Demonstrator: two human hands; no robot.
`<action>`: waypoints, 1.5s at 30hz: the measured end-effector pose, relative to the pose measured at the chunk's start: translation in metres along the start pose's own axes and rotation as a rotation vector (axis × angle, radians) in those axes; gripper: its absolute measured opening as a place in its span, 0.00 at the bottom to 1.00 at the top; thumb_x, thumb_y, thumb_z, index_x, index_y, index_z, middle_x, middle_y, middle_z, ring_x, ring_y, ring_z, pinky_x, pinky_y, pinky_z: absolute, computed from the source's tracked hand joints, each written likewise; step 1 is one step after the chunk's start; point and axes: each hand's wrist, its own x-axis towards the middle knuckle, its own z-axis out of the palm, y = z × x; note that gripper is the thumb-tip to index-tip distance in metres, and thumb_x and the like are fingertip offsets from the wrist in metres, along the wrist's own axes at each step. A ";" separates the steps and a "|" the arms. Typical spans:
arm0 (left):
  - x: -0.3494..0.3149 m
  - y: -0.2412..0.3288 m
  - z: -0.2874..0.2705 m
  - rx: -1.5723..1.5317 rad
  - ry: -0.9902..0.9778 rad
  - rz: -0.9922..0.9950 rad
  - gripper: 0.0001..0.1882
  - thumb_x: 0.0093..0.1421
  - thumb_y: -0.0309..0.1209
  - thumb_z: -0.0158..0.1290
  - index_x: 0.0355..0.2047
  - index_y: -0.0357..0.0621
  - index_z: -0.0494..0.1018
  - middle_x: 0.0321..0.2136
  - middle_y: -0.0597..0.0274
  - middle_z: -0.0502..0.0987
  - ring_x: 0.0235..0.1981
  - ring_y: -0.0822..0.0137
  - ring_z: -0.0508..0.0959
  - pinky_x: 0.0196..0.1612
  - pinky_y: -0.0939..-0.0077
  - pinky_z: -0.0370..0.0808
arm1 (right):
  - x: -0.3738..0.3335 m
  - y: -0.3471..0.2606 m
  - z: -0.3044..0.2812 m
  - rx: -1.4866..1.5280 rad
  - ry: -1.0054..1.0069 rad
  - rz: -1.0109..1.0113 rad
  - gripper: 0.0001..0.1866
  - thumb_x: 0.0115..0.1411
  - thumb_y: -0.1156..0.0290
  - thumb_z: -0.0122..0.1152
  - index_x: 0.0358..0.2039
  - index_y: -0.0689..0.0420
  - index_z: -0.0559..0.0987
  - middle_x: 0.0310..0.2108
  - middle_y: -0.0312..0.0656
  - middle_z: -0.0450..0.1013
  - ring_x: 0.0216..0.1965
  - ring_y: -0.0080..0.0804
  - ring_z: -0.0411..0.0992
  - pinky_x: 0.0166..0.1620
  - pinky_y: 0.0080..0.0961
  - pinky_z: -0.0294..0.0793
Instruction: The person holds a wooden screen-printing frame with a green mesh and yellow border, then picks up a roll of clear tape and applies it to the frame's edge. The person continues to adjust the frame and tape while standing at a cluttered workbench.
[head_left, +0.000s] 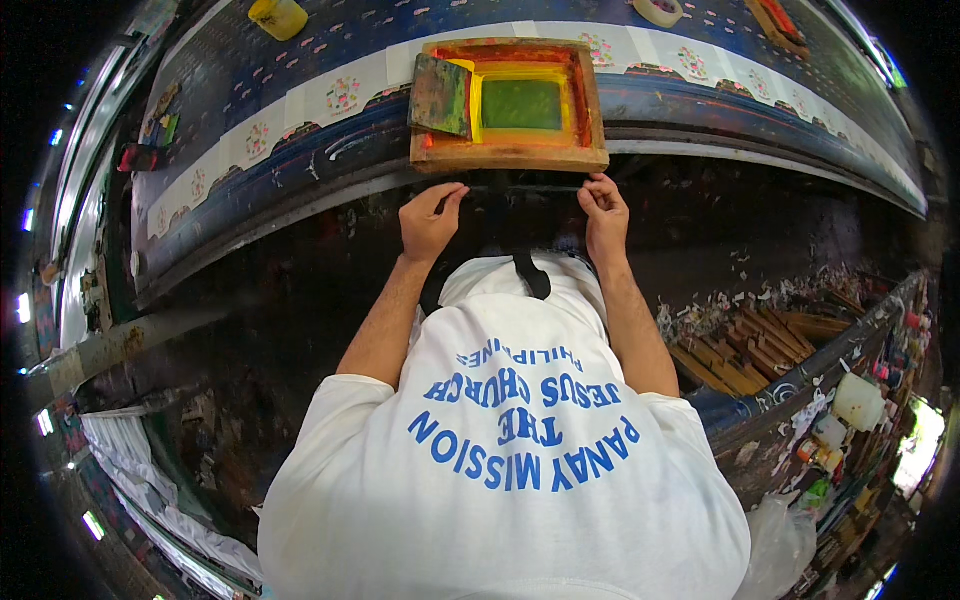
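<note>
My left hand (pixel 430 220) is raised in front of me, its thumb and forefinger pinched together. Level with it, my right hand (pixel 605 222) makes a similar pinch, close beneath the lower right corner of a wooden screen-printing frame (pixel 510 158). A faint thin line runs between the two pinches; what it is I cannot make out. The frame rests on the printing table's near edge, stained yellow, orange and red round a green mesh window (pixel 522 104). Leaning across its left side is a paint-smeared squeegee board (pixel 440 95).
White sheets with small floral prints (pixel 343 95) line the long blue table (pixel 300 60). A yellow container (pixel 278 18), a tape roll (pixel 658 12) and an orange-stained block (pixel 778 25) lie farther back. Wooden strips (pixel 750 345) fill a rack at my right, beside plastic jugs (pixel 858 403).
</note>
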 end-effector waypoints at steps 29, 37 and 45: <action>0.038 -0.001 0.008 0.168 -0.032 0.108 0.06 0.62 0.27 0.71 0.37 0.39 0.87 0.33 0.55 0.89 0.29 0.69 0.89 0.31 0.76 0.85 | 0.022 0.002 0.016 -0.147 0.147 -0.158 0.10 0.60 0.72 0.81 0.36 0.59 0.85 0.63 0.41 0.65 0.60 0.32 0.72 0.59 0.29 0.84; 0.037 -0.005 0.005 0.181 -0.039 0.147 0.06 0.62 0.26 0.70 0.37 0.39 0.87 0.31 0.55 0.89 0.29 0.69 0.89 0.31 0.75 0.85 | 0.022 0.005 0.016 -0.162 0.154 -0.176 0.09 0.60 0.74 0.81 0.36 0.59 0.85 0.62 0.40 0.66 0.59 0.30 0.73 0.56 0.26 0.84; 0.036 -0.003 0.008 0.181 -0.061 0.152 0.06 0.63 0.26 0.70 0.38 0.38 0.87 0.31 0.54 0.89 0.30 0.67 0.89 0.32 0.75 0.85 | 0.023 0.011 0.011 -0.114 0.170 -0.190 0.09 0.60 0.76 0.80 0.37 0.58 0.85 0.63 0.40 0.66 0.58 0.30 0.74 0.55 0.26 0.84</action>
